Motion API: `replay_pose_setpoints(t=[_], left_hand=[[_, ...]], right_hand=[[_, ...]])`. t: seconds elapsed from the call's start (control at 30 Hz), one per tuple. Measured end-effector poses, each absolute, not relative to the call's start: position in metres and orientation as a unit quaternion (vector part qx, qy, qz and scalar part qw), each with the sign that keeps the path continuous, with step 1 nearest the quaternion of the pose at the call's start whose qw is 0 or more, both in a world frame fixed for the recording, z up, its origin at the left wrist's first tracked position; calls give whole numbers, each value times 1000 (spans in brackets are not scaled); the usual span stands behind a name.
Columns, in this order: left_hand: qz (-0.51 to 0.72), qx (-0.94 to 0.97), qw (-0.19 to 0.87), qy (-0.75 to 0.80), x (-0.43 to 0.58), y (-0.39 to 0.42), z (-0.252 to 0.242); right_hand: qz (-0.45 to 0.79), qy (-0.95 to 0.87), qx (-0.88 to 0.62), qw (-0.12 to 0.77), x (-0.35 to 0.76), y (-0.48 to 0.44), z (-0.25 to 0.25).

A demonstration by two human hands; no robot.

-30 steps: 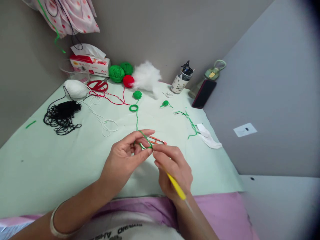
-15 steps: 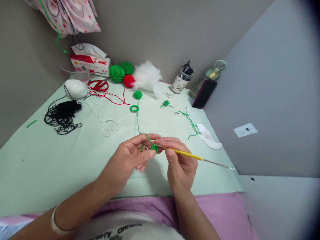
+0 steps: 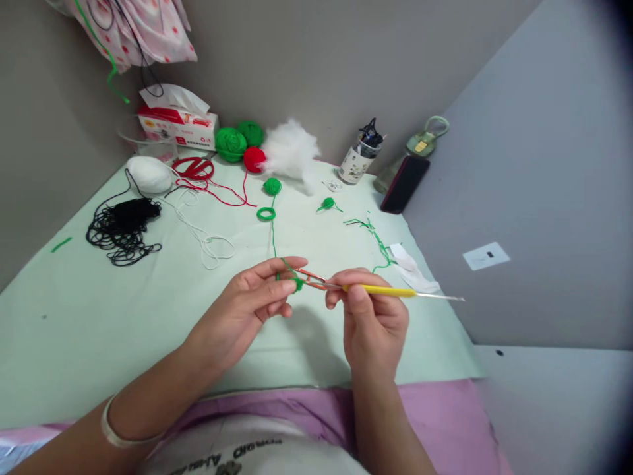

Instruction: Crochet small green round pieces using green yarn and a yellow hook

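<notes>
My left hand (image 3: 254, 293) pinches a small green crochet piece (image 3: 298, 284) between thumb and fingers, and green yarn (image 3: 273, 241) runs over its index finger. In my right hand (image 3: 373, 310), the fingers are closed round the yellow grip of a crochet hook (image 3: 388, 290). The hook's near tip points left to the green piece, and its other metal end sticks out to the right. A thin orange loop, like a stitch marker (image 3: 311, 274), shows between the hands beside the hook's shaft. Whether it hangs from the green piece I cannot tell.
Ahead lie a small green yarn ball (image 3: 271, 187), a green ring (image 3: 266, 214), white stuffing (image 3: 291, 152) and red scissors (image 3: 195, 168). Black yarn (image 3: 126, 227) and white yarn (image 3: 149, 175) are on the left. A phone (image 3: 405, 185) leans against a bottle on the right.
My right hand has moved right with the hook, away from my left hand. The orange loop now shows between them. My left hand has shifted slightly left with the green piece.
</notes>
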State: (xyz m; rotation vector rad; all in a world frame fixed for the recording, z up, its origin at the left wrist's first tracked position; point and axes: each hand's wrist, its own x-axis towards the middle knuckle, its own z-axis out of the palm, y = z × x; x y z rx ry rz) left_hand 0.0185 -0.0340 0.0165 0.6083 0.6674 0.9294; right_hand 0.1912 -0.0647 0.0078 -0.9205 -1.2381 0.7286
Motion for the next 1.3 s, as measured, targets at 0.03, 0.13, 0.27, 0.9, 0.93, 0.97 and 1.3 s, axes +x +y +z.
replay_pose_setpoints(t=[0.03, 0.13, 0.27, 0.9, 0.93, 0.97, 1.3], left_hand=[[433, 303, 789, 313, 19, -35, 18], [439, 345, 763, 325, 21, -39, 19], [446, 365, 738, 351, 23, -40, 19], [446, 373, 730, 360, 20, -38, 18], [445, 375, 728, 362, 20, -38, 17], [445, 377, 727, 363, 20, -38, 17], [427, 400, 719, 374, 17, -39, 17]], right_hand=[[359, -532, -395, 658, 191, -64, 8], [395, -516, -393, 651, 188, -62, 4], [395, -494, -399, 664, 186, -63, 0], [321, -537, -409, 665, 187, -69, 6], [318, -538, -412, 663, 187, -69, 6], [316, -539, -413, 662, 188, -69, 6], [331, -550, -399, 655, 189, -70, 9]])
